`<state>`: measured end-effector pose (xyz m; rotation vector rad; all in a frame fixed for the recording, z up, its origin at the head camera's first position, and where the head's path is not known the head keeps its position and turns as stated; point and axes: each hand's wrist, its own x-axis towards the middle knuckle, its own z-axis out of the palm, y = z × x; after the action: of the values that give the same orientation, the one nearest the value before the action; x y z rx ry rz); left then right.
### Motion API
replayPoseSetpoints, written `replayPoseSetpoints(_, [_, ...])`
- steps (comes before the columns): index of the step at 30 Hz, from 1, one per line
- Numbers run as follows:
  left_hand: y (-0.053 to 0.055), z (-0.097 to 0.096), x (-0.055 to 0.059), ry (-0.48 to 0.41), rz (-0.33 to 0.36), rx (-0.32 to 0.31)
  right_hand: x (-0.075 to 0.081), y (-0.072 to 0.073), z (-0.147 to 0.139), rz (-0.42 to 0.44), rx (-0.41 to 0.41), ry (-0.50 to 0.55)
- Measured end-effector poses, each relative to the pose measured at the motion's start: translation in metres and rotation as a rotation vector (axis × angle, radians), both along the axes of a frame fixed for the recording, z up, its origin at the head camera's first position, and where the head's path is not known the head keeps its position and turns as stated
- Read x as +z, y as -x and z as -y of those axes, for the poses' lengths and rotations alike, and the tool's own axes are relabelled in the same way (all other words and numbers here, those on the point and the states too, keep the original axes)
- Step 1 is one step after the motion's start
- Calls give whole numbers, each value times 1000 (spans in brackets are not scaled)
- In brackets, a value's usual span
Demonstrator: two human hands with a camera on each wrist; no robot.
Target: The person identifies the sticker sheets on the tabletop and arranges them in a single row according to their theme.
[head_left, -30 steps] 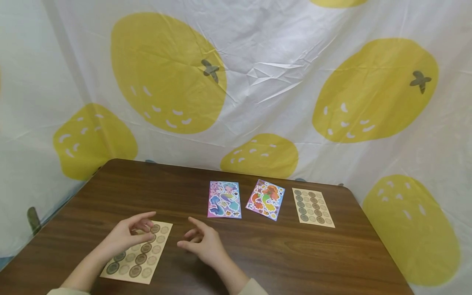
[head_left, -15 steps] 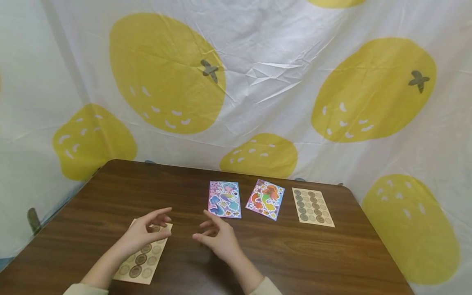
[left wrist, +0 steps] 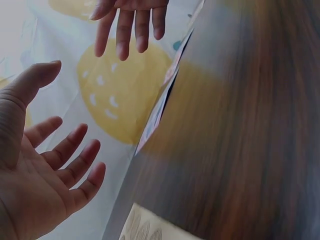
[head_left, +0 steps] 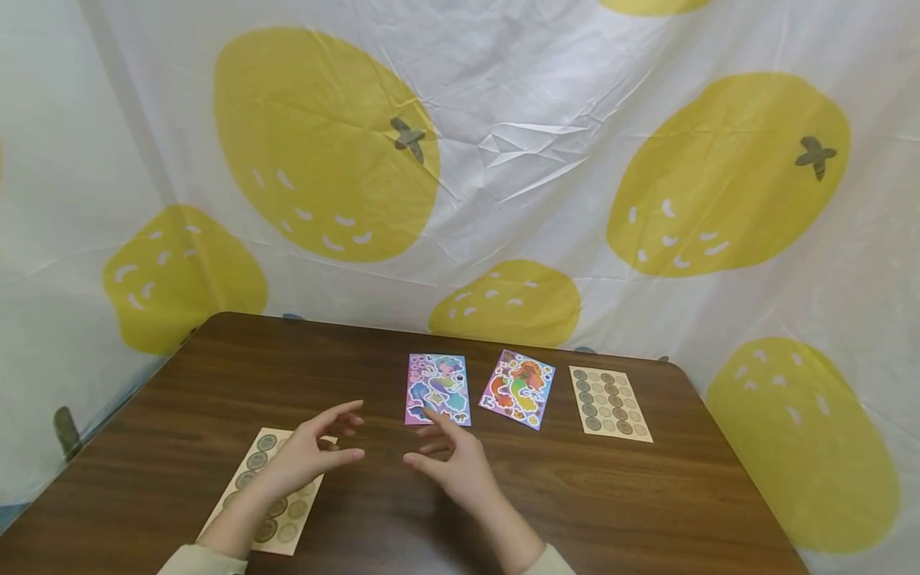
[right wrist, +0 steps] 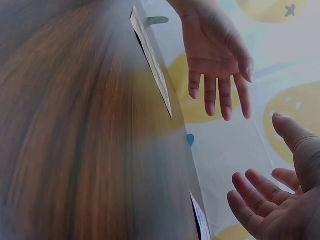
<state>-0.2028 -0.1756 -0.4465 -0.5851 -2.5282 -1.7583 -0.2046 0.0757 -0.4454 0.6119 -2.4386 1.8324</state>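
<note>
My left hand (head_left: 309, 455) hovers over a beige sheet of round coin-like stickers (head_left: 287, 531), partly covering it in the head view. Its fingers are relaxed and spread, with nothing in them. Facing it, palm inward, my right hand (head_left: 456, 467) hangs over the brown table, also holding nothing. The right fingertips overlap the lower edge of a blue and pink mermaid sticker sheet (head_left: 438, 379) in the head view. Both palms show in the wrist views, the left hand (left wrist: 50, 180) and right hand (right wrist: 280, 200) each with loosely bent fingers and a gap between them.
A second mermaid sticker sheet (head_left: 519, 389), with red and green figures, lies right of the first. Farther right is another beige sheet of round stickers (head_left: 611, 404). The dark wooden table (head_left: 611, 503) ends at a white curtain (head_left: 503, 160) printed with yellow lemons.
Both hands have moved to the right, staying apart and facing each other. More of the upper left of the nearer beige sheet is uncovered. The sheets lie where they were.
</note>
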Motion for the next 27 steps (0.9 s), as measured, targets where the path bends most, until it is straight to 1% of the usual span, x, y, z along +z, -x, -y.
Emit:
replayPoseSetpoints(5, [3,-13,1,-51,2,-19,2,0,-12,-9,-16,2])
replayPoseSetpoints(9, [6,-24,2,-69,-3,-34,5,-2,-20,-15,-45,-14])
replayPoseSetpoints(15, [8,-39,3,-67,11,-40,32,-19,-29,-35,-80,-47])
replayPoseSetpoints(16, [9,-41,3,-69,13,-43,35,-21,-31,-49,-82,-50])
replayPoseSetpoints(18, [10,-45,2,-73,13,-47,39,-23,-35,-46,-100,-60])
replayPoseSetpoints(20, [12,-50,1,-75,9,-52,38,-22,-41,-47,-120,-61])
replayPoseSetpoints(22, [14,-54,1,-79,6,-61,33,-19,-47,-39,-140,-45])
replayPoseSetpoints(23, [15,-56,0,-84,5,-66,30,-17,-51,-20,-154,-34])
replayPoseSetpoints(27, [17,-66,-2,-98,-5,-87,10,-6,-70,5,-196,-4])
